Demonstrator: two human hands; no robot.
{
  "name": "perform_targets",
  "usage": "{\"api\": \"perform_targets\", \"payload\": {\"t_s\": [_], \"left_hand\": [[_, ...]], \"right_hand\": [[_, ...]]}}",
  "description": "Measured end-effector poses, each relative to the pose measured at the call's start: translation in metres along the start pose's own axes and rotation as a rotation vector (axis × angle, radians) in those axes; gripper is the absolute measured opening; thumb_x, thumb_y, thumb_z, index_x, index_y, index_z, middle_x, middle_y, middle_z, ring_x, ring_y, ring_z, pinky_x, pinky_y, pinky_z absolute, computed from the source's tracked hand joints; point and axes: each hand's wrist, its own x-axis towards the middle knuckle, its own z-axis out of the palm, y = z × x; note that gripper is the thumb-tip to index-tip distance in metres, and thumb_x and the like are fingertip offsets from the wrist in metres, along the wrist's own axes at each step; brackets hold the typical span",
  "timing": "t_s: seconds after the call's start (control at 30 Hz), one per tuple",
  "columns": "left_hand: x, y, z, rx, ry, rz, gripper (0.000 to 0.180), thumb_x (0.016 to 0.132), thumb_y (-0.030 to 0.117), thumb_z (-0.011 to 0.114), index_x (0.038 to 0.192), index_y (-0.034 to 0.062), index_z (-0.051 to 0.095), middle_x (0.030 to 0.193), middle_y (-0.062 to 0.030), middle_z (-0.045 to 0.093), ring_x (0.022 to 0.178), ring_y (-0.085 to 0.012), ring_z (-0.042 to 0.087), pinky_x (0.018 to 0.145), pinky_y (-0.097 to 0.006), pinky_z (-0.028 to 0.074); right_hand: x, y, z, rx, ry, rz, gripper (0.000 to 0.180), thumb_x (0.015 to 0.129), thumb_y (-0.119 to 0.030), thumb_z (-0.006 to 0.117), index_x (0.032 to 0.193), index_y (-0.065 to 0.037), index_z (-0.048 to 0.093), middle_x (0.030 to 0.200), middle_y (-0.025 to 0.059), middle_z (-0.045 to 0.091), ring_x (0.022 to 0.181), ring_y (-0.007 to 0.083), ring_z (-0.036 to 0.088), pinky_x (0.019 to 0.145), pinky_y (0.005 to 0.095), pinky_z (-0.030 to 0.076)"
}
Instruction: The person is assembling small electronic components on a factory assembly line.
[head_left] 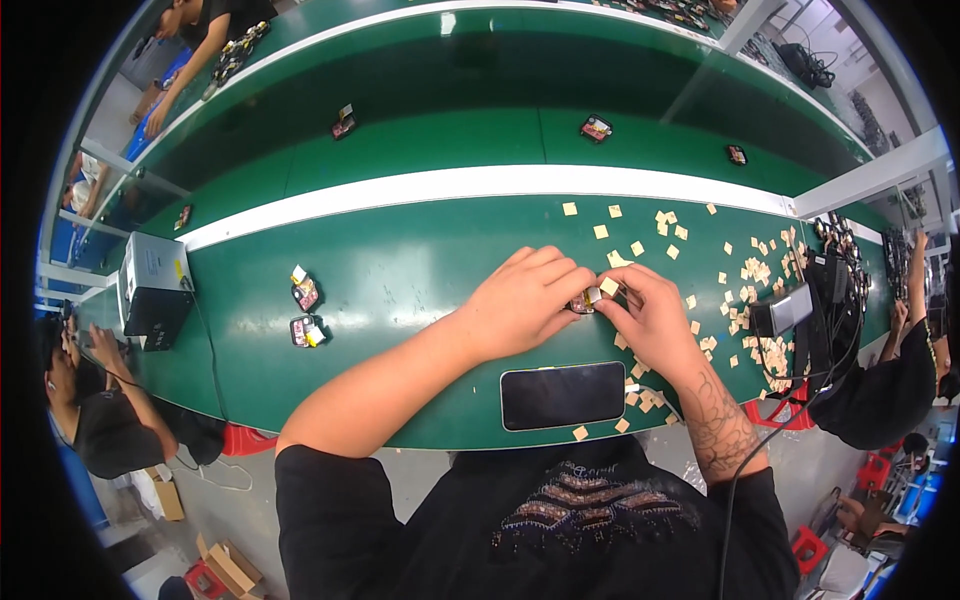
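My left hand [530, 298] is closed on a small dark electronic module [581, 305], mostly hidden by the fingers. Facing it, my right hand [652, 312] pinches a small cream-coloured square pad [609, 287] right beside the module. A bit of yellow and white shows on the module between the two hands. Below them, near the table's front edge, lies a smartphone [562, 397] with a dark screen. Many loose cream square pads [757, 272] are scattered over the table's right side. Two similar modules [306, 292] with yellow and white tabs lie to the left.
Beyond the white rail [480, 186], several modules [596, 128] sit on a green belt. A grey metal box [156, 290] stands at left with a cable. Dark modules and cables [835, 265] crowd the right end, by a black-and-grey device [782, 312]. Other people work on both sides.
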Motion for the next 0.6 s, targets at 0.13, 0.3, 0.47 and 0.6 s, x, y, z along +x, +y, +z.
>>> {"api": "perform_targets", "payload": {"t_s": [0.13, 0.3, 0.47, 0.6], "left_hand": [[0.001, 0.001, 0.001, -0.007, 0.02, 0.01, 0.044, 0.084, 0.014, 0.085, 0.123, 0.0114, 0.066, 0.11, -0.004, 0.069, 0.109, -0.0278, 0.065, 0.095, -0.043, 0.05], [0.0, 0.004, 0.003, -0.04, 0.043, -0.02, 0.044, 0.083, 0.014, 0.085, 0.122, 0.0108, 0.065, 0.108, -0.0044, 0.068, 0.108, -0.0286, 0.065, 0.094, -0.043, 0.05], [-0.001, 0.002, 0.005, -0.039, 0.076, -0.035, 0.042, 0.083, 0.013, 0.085, 0.121, 0.0117, 0.067, 0.108, -0.0064, 0.066, 0.106, -0.0294, 0.064, 0.091, -0.043, 0.05], [-0.008, 0.005, 0.008, 0.063, 0.071, 0.023, 0.035, 0.085, 0.014, 0.083, 0.118, 0.0154, 0.07, 0.109, -0.0052, 0.064, 0.108, -0.0281, 0.063, 0.09, -0.042, 0.05]], "right_hand": [[-0.001, -0.002, 0.004, 0.022, 0.049, -0.018, 0.024, 0.09, 0.0, 0.081, 0.113, -0.001, 0.075, 0.093, 0.0107, 0.072, 0.067, 0.0224, 0.063, 0.062, 0.0335, 0.05], [0.005, -0.024, 0.004, -0.252, 0.041, -0.028, 0.015, 0.089, -0.002, 0.076, 0.104, -0.001, 0.076, 0.091, 0.0146, 0.074, 0.081, 0.0356, 0.073, 0.071, 0.0451, 0.058], [0.013, -0.02, 0.003, -0.347, 0.048, -0.1, 0.016, 0.087, -0.001, 0.076, 0.103, -0.001, 0.075, 0.091, 0.0154, 0.074, 0.082, 0.0378, 0.073, 0.073, 0.0464, 0.059], [0.008, -0.012, -0.008, -0.157, 0.138, -0.181, 0.02, 0.089, -0.001, 0.078, 0.109, -0.001, 0.073, 0.091, 0.0127, 0.074, 0.074, 0.0301, 0.072, 0.069, 0.0404, 0.058]]}}
